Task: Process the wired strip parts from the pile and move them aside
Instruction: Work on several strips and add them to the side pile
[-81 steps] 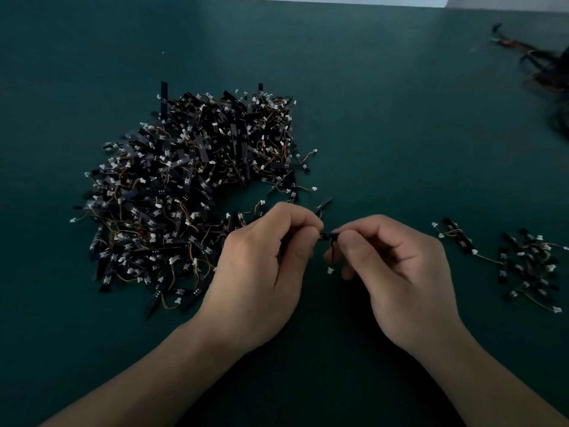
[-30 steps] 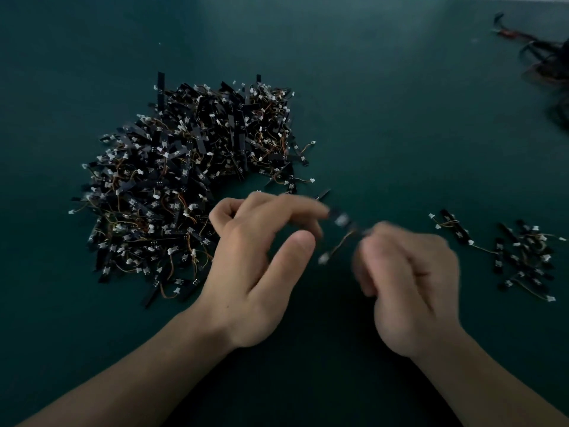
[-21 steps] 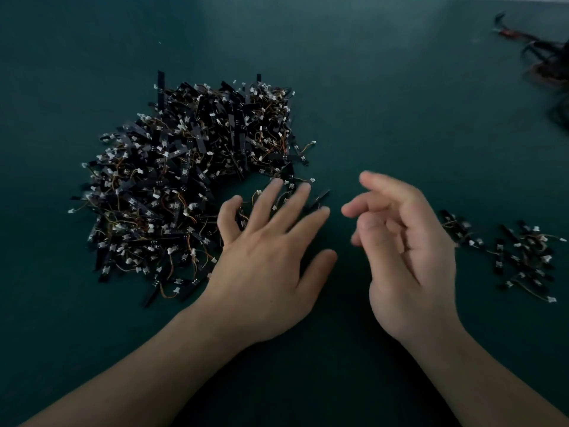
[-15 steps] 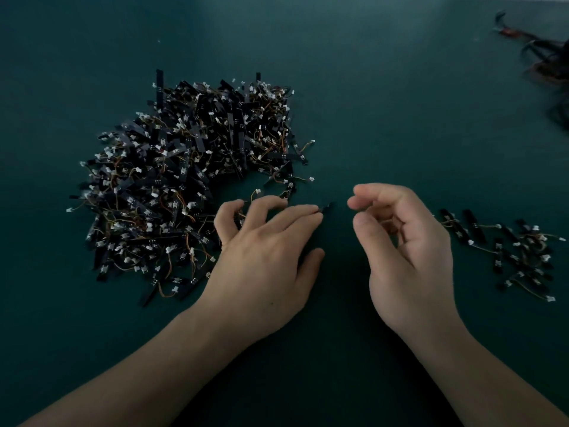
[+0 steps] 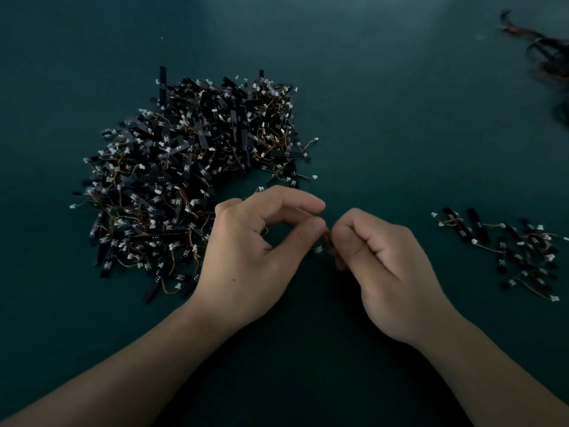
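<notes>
Head camera looks down on a dark green table (image 5: 400, 112) in dim light, where a big pile (image 5: 197, 180) of black strip pieces with thin orange wires and small white connectors is heaped. Just off the pile's near right edge, the left hand (image 5: 252, 257) and right hand (image 5: 391, 272) meet fingertip to fingertip. Between them is one wired strip part (image 5: 328, 238), nearly all of it hidden by the fingers. Only a dark sliver and its white connector (image 5: 318, 249), hanging just below the left thumb, can be made out. The left hand's thumb and forefinger curl into a ring and pinch the part at their tips; the back of this hand covers the pile's near edge. The right hand is curled tight, thumb against forefinger, pinching the same part from the other side. Well to the right of the pile lies a small loose group (image 5: 517, 251) of the same parts, spread flat. Farther back and right of the pile sits a blurred tangle of dark cables (image 5: 548, 50).
</notes>
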The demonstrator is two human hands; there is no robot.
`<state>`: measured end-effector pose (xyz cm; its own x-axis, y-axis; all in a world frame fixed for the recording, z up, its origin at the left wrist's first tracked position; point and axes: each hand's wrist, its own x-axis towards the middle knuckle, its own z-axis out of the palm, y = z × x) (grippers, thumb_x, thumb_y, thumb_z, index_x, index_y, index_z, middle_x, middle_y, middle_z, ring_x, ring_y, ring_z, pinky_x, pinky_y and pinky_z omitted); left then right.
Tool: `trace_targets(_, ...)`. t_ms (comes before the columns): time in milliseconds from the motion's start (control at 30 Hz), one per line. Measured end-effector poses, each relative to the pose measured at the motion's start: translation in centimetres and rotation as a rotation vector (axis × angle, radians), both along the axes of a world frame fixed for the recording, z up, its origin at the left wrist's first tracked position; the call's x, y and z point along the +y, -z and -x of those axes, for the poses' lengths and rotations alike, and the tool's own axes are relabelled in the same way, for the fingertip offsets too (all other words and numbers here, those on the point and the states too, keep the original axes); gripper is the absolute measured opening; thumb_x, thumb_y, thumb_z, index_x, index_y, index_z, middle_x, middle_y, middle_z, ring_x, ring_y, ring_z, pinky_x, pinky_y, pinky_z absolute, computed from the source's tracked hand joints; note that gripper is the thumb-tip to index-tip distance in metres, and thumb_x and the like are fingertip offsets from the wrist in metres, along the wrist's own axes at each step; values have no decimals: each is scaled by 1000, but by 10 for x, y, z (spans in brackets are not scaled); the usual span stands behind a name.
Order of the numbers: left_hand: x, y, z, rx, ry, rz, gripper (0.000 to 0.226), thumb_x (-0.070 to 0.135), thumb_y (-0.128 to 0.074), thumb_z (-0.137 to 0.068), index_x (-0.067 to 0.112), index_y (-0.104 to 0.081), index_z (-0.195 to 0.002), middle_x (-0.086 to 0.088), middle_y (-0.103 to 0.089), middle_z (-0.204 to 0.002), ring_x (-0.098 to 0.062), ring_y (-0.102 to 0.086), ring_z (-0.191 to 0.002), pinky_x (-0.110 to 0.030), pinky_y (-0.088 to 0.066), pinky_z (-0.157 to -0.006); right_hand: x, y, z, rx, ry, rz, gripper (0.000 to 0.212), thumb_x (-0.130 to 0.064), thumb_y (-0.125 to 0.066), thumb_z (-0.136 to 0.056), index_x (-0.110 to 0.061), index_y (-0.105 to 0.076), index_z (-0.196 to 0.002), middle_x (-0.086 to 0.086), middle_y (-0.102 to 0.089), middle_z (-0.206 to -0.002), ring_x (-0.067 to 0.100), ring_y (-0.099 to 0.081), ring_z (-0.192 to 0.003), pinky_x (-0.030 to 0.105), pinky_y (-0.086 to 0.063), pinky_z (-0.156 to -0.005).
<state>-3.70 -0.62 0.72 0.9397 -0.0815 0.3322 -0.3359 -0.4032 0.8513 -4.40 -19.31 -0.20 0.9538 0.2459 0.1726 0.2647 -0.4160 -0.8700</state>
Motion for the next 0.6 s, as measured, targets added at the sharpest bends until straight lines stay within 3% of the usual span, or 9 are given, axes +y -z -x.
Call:
trace_targets(67,-1,0,-1,-3,-1,31,18,25,-78,-90,30,-71,-105,17,-77,-83,-7,-75,-84,-28,-56,-88,0,-1,2,15,-87,-8,31,-43,-45,-107,-31,-57,-81,0,-61,-69,20,-56,-59,37,-44,-55)
trace_targets(133,-1,0,-1,-27,-42,55,16,32,-77,-93,28,-70,-107,16,-76,-81,-9,-74,-79,-18,-53,-77,0,-2,2,10,-73,-67,30,-43,-46,-107,-34,-57,-81,2,-61,-70,19,-55,-60,36,-43,-56)
trace_targets(200,1,0,0,-54,-46,73,18,37,-60,-103,23,-70,-103,8,-72,-75,-14,-71,-70,-27,-54,-65,0,-2,1,-23,0,-145,29,-41,-47,-107,-37,-57,-80,3,-59,-68,19,-53,-59,33,-43,-55)
trace_targets(267,3,1,0,-53,46,32,38,36,-45,-108,16,-72,-90,3,-66,-66,-17,-65,-62,-34,-49,-59,1,-2,0,-54,55,-177,30,-40,-47,-107,-38,-58,-80,3,-57,-66,20,-51,-59,32,-43,-55)
trace_targets(400,-2,1,0,-83,119,-194,33,28,-54,-101,13,-66,-74,3,-55,-60,-18,-54,-59,-34,-45,-62,2,-1,1,-33,49,-172,29,-42,-47,-108,-31,-61,-84,8,-55,-66,25,-49,-57,40,-42,-53)
trace_targets(500,0,2,-1,2,116,-94,32,20,-58,-98,9,-64,-69,-1,-52,-55,-19,-51,-54,-31,-40,-53,1,-2,2,10,10,-253,32,-33,-44,-106,-20,-66,-87,5,-54,-64,17,-48,-58,31,-41,-55)
trace_targets(600,3,1,-1,21,122,-20,37,22,-54,-97,5,-61,-65,-5,-50,-52,-22,-49,-51,-34,-39,-51,0,-2,1,63,25,-260,30,-29,-44,-96,-19,-62,-74,3,-44,-57,19,-40,-56,35,-32,-51)
